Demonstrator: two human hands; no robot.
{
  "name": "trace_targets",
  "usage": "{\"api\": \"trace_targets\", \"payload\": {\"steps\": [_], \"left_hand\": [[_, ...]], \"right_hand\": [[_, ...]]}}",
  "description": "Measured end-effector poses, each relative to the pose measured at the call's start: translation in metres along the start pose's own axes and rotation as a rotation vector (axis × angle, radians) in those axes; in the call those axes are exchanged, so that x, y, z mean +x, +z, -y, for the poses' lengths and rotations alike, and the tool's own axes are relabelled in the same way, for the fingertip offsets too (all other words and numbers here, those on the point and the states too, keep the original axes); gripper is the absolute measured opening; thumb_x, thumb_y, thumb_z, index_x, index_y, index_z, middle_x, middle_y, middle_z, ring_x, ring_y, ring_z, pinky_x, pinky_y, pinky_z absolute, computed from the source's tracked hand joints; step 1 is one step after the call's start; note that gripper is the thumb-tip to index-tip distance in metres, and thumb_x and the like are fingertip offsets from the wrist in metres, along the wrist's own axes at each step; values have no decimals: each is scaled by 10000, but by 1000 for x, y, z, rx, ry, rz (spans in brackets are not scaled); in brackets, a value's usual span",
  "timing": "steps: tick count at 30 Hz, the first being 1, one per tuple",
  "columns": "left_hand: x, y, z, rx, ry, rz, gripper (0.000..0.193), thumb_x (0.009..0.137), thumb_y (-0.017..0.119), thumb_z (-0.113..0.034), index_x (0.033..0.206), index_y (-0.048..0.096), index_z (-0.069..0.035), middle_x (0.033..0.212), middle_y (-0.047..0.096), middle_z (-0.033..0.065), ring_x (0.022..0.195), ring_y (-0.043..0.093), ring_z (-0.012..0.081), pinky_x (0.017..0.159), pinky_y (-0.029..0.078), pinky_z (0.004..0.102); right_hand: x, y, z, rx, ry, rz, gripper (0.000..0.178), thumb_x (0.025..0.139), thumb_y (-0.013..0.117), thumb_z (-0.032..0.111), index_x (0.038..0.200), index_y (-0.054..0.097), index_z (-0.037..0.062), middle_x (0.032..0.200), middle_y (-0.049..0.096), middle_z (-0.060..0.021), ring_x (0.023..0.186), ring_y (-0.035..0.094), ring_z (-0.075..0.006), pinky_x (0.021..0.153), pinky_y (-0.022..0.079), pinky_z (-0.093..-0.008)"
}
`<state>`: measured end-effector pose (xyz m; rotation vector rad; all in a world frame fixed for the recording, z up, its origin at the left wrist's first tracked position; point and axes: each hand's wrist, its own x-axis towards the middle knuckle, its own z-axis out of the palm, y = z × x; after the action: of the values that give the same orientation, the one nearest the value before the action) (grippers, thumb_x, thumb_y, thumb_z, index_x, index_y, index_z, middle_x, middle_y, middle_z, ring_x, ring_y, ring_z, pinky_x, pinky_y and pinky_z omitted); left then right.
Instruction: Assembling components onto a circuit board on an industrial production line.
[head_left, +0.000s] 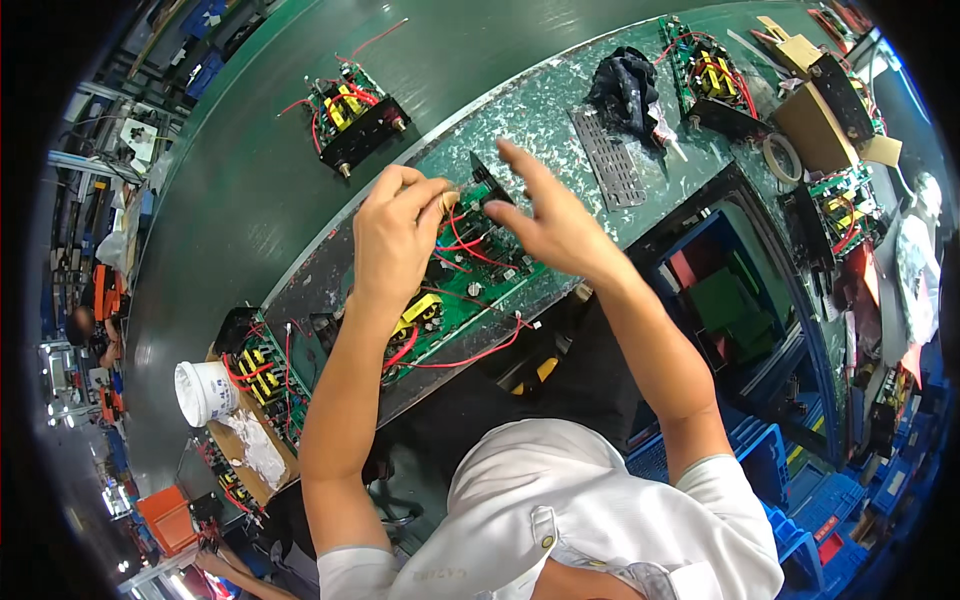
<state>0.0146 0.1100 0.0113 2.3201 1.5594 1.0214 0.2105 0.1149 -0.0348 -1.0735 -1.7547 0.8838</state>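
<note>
A green circuit board (455,312) lies in front of me on the worn, speckled bench (540,95). It carries thin red wires, dark components and a yellow-wrapped transformer (420,310). At its far end stands a black plate (490,180). My left hand (390,235) is over the board's far left side, its fingertips pinched together by the wires; what they hold is too small to make out. To the right of the black plate is my right hand (555,225), with fingers spread and the thumb close to the plate; nothing shows in its grasp.
Another board assembly (355,110) rests on the green surface beyond the bench. A white tub (206,392) stands at left. Toward the right lie a perforated grey strip (608,160), dark cloth (622,85), a tape roll (781,158) and more assemblies. Blue crates (760,460) sit below.
</note>
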Motion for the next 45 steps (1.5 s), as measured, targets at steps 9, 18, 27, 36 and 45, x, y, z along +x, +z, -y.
{"api": "trace_targets", "payload": {"steps": [9, 18, 27, 36, 45], "left_hand": [[-3, 14, 3, -150, -72, 0, 124, 841, 690, -19, 960, 700, 15, 861, 652, 132, 686, 658, 255, 629, 504, 344], [-3, 15, 3, -129, -26, 7, 156, 837, 693, 5, 991, 706, 20, 870, 657, 109, 710, 633, 174, 630, 490, 290], [-5, 19, 4, -80, 67, -16, 140, 847, 657, 33, 985, 673, 42, 896, 663, 140, 729, 660, 240, 650, 516, 320], [-7, 21, 8, -184, 61, -56, 148, 845, 670, 11, 992, 686, 20, 928, 683, 142, 744, 684, 274, 650, 531, 343], [-5, 20, 7, -148, 103, -54, 150, 846, 690, -16, 994, 689, 8, 925, 680, 138, 729, 669, 265, 644, 518, 338]], "right_hand": [[-5, 13, 7, 174, 76, 48, 488, 932, 481, -23, 1418, 461, 11, 1339, 564, -200, 1243, 548, -260, 1043, 408, -330], [-8, 14, 8, 166, 36, 10, 491, 921, 492, -32, 1410, 468, 9, 1328, 566, -210, 1212, 569, -274, 1013, 429, -327], [-12, 17, 11, 148, 10, -14, 514, 901, 496, -65, 1410, 461, -2, 1332, 566, -204, 1218, 569, -273, 1014, 429, -323], [-9, 12, 11, 272, 128, 59, 508, 939, 474, -34, 1443, 440, 24, 1381, 543, -191, 1304, 495, -228, 1078, 388, -340], [-12, 16, 9, 228, 93, 4, 504, 938, 472, -33, 1438, 443, 19, 1383, 537, -196, 1296, 505, -240, 1065, 402, -337]]}}
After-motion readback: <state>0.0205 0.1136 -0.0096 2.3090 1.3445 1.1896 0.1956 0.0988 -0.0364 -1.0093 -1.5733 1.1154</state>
